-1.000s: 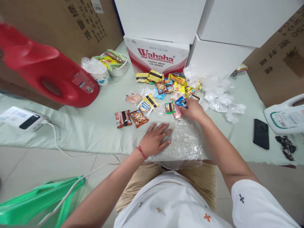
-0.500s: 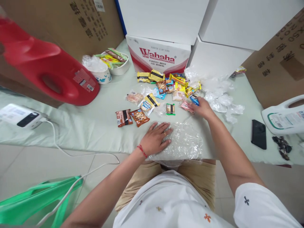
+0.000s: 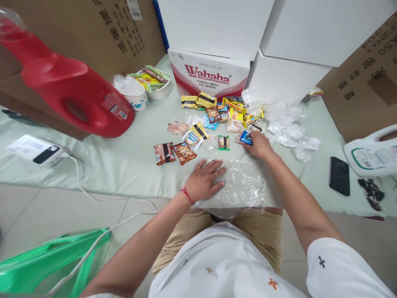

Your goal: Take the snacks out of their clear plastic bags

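Note:
My left hand (image 3: 207,179) lies flat, fingers spread, on the left part of a clear plastic bag (image 3: 243,184) at the table's front edge. My right hand (image 3: 259,145) has its fingers closed on a blue snack packet (image 3: 245,138), low over the table. To its left lies a small green-edged snack packet (image 3: 223,142). Two brown cookie packets (image 3: 184,153) and a yellow-and-white packet (image 3: 196,134) are farther left. Behind them spreads a pile of small wrapped snacks, with a brown cookie packet (image 3: 212,114) and a yellow packet (image 3: 206,99) among them.
Crumpled clear bags (image 3: 287,124) lie right of the snacks. A Wahaba-style red-and-white carton (image 3: 209,76) stands behind. At left are a red jug (image 3: 77,95), paper cup (image 3: 139,101) and corded white device (image 3: 35,149); at right, a phone (image 3: 339,176) and white jug (image 3: 372,153).
My right hand has brought the blue packet slightly toward me and to the left, over the pink packet's spot. My left hand stays flat on the bag. The view has shifted slightly.

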Demonstrator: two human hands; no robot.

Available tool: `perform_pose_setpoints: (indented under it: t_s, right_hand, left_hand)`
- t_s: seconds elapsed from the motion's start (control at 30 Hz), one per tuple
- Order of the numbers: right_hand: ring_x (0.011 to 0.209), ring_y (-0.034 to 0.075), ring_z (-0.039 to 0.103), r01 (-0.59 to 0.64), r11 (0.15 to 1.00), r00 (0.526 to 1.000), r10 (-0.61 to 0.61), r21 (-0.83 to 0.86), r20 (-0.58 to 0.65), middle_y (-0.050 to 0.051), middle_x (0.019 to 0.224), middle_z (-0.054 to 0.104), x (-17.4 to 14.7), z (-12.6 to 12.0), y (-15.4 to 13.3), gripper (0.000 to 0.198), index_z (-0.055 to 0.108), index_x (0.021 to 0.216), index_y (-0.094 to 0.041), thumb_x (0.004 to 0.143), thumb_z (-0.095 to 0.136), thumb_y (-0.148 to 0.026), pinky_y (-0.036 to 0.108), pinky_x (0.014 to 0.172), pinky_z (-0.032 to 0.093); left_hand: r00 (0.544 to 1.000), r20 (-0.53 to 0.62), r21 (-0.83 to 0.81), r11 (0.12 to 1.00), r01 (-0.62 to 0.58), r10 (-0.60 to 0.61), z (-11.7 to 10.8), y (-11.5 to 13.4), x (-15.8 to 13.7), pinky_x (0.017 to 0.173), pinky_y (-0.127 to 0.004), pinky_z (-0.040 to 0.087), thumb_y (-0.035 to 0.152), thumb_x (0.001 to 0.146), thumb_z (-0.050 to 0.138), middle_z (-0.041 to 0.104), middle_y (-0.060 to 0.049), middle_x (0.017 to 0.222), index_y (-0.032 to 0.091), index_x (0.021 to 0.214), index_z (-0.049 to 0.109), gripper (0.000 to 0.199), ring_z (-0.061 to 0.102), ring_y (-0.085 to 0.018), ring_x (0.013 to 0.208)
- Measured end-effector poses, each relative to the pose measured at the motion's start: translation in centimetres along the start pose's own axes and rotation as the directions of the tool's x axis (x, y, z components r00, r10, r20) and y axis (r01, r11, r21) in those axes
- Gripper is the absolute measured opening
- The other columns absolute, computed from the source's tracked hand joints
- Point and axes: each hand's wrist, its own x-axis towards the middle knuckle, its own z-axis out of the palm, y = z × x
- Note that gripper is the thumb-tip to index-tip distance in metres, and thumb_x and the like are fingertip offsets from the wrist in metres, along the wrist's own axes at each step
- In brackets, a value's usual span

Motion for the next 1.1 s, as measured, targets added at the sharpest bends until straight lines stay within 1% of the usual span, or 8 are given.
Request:
perform_pose_setpoints:
  t_s: [0.17,0.27,0.37,0.47,0.57,0.73,0.93,1.1]
  right_hand:
    - [0.106,0.034,0.064,0.097,0.972,0.991,-0.076,0.214,-0.106,0.016,0.117,0.069,-4.1,-3.1,0.3,0.040,0.067,0.120,-0.016,0.086,0.068,-0.038,0.041,0.089,0.050]
    - [0.098,0.029,0.066,0.221,0.883,0.974,-0.182,0.414,-0.133,0.009,0.110,0.070,-8.3,-5.5,-0.3,0.036,0.067,0.119,-0.021,0.087,0.067,-0.040,0.037,0.085,0.051]
    - [0.096,0.027,0.064,0.358,0.793,0.930,-0.348,0.493,-0.115,0.008,0.107,0.068,-11.9,-7.3,-1.2,0.032,0.067,0.118,-0.025,0.089,0.068,-0.039,0.037,0.085,0.050]
    - [0.101,0.028,0.061,0.479,0.725,0.854,-0.516,0.494,-0.070,0.009,0.109,0.066,-13.4,-7.3,-2.2,0.038,0.064,0.126,-0.026,0.089,0.069,-0.034,0.039,0.088,0.050]
    - [0.108,0.030,0.058,0.543,0.729,0.802,-0.597,0.417,-0.001,0.012,0.116,0.065,-12.7,-4.8,-3.2,0.049,0.060,0.136,-0.022,0.088,0.071,-0.027,0.041,0.094,0.048]
    - [0.113,0.034,0.055,0.520,0.825,0.823,-0.553,0.223,0.126,0.018,0.126,0.064,-11.0,0.5,-4.1,0.053,0.058,0.141,-0.015,0.092,0.072,-0.031,0.046,0.094,0.044]
    - [0.105,0.030,0.061,0.484,0.764,0.847,-0.532,0.426,-0.007,0.015,0.118,0.069,-11.5,0.9,-1.7,0.043,0.062,0.131,-0.016,0.097,0.066,-0.043,0.041,0.092,0.046]
    - [0.096,0.029,0.064,0.271,0.855,0.959,-0.202,0.442,-0.199,0.012,0.105,0.071,-10.0,-0.4,1.8,0.039,0.066,0.118,-0.019,0.094,0.063,-0.049,0.040,0.087,0.048]
  left_hand:
    - [0.999,-0.026,0.027,0.999,0.036,-0.035,0.4,0.1,0.0,0.130,-0.056,0.020,0.048,0.109,0.033,0.038,-0.003,0.169,0.032,0.155,0.051,0.051,0.032,-0.026,0.159]
    - [0.997,-0.043,0.046,0.997,0.061,-0.059,0.5,0.0,0.3,0.129,-0.057,0.019,0.046,0.109,0.033,0.036,-0.004,0.170,0.033,0.156,0.050,0.051,0.030,-0.028,0.160]
    - [0.997,-0.025,0.038,0.997,0.070,-0.070,0.3,-0.7,1.2,0.129,-0.057,0.020,0.045,0.110,0.028,0.035,-0.005,0.171,0.033,0.157,0.048,0.052,0.032,-0.026,0.159]
    - [0.997,0.011,0.003,0.997,0.077,-0.077,-0.1,-1.6,2.3,0.128,-0.056,0.022,0.043,0.111,0.024,0.037,-0.004,0.170,0.032,0.157,0.047,0.053,0.033,-0.025,0.159]
    - [0.998,0.035,0.003,0.998,0.060,-0.060,-0.4,-2.2,2.8,0.128,-0.056,0.022,0.040,0.109,0.026,0.037,-0.004,0.170,0.031,0.157,0.047,0.053,0.033,-0.025,0.159]
    - [0.998,0.018,0.050,0.997,0.051,-0.052,-0.2,-2.2,2.8,0.128,-0.056,0.022,0.030,0.106,0.033,0.035,-0.005,0.171,0.029,0.158,0.046,0.053,0.033,-0.026,0.159]
    - [0.997,-0.029,0.008,0.997,0.077,-0.077,-0.2,-2.0,2.8,0.129,-0.054,0.024,0.033,0.108,0.031,0.044,-0.005,0.166,0.027,0.156,0.047,0.051,0.038,-0.023,0.156]
    - [0.996,-0.041,0.004,0.997,0.082,-0.082,-0.3,-1.9,2.8,0.129,-0.053,0.024,0.035,0.109,0.030,0.046,-0.005,0.165,0.025,0.152,0.052,0.049,0.039,-0.022,0.156]
